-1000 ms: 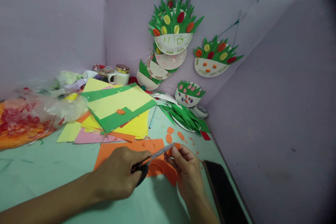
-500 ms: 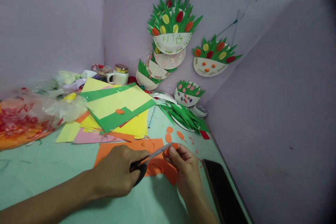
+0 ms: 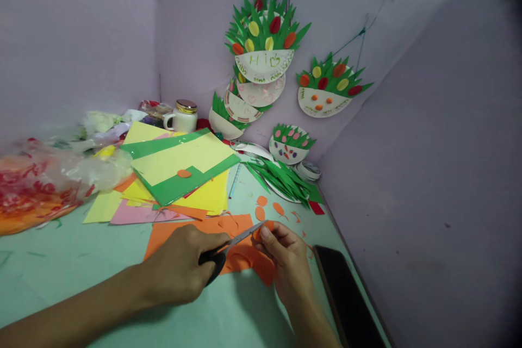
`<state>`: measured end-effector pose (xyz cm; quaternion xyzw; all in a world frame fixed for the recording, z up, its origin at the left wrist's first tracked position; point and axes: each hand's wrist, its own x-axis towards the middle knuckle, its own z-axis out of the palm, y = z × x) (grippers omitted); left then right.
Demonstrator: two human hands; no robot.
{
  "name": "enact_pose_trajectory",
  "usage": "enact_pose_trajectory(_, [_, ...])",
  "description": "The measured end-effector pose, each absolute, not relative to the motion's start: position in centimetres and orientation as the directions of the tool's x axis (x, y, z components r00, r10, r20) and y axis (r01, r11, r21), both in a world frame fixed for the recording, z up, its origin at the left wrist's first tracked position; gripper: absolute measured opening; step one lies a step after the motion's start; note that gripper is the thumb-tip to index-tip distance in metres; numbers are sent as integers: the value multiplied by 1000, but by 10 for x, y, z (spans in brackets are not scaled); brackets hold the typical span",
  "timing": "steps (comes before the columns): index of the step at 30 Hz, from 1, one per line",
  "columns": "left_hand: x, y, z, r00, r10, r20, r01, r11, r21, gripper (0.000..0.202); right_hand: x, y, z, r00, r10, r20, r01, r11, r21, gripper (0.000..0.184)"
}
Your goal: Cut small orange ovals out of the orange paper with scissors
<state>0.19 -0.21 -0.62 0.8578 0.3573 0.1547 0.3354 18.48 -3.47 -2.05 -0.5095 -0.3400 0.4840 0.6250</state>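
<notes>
My left hand [image 3: 183, 263] is closed around the black handles of a pair of scissors [image 3: 216, 266]. Their blades point right and reach a small orange paper piece [image 3: 257, 235], pinched between the thumb and fingers of my right hand [image 3: 289, 261]. The blades look nearly closed, and the paper is partly hidden by my fingers. Beneath both hands lies an orange paper sheet [image 3: 163, 231] with curled offcuts on it. Just beyond the scissor tips, several cut orange ovals [image 3: 260, 213] rest on the table.
A black phone [image 3: 346, 293] lies at the right table edge. Behind are stacked coloured papers [image 3: 155, 166], another orange oval [image 3: 184, 173], green paper strips [image 3: 281, 179] and a lidded white mug [image 3: 185, 119]. Plastic bags [image 3: 53, 179] sit left. Decorated paper-plate baskets [image 3: 265, 65] hang on the wall.
The whole view has shifted slightly, with things appearing a little further left. Both hands keep their grips, and the scissors stay at the orange piece.
</notes>
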Motion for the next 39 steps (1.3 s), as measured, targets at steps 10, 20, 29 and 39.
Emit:
enact_pose_trajectory(10, [1,0,0,629,775,69,535,-496,684,13,188,-33,-23,323,945,-49,-269,42,-962,19])
enact_pose_trajectory(20, [1,-5,2,669,740,70,533,-544,648,21,181,-37,-23,225,974,-10,-144,23,-989,15])
enact_pose_trajectory(29, [1,-4,1,674,733,93,526,-564,637,22,180,-37,-24,229,973,-20,-173,21,-985,16])
enact_pose_trajectory(39, [2,-2,0,678,734,45,547,-544,636,15,177,-37,-22,220,975,-12,-176,28,-984,16])
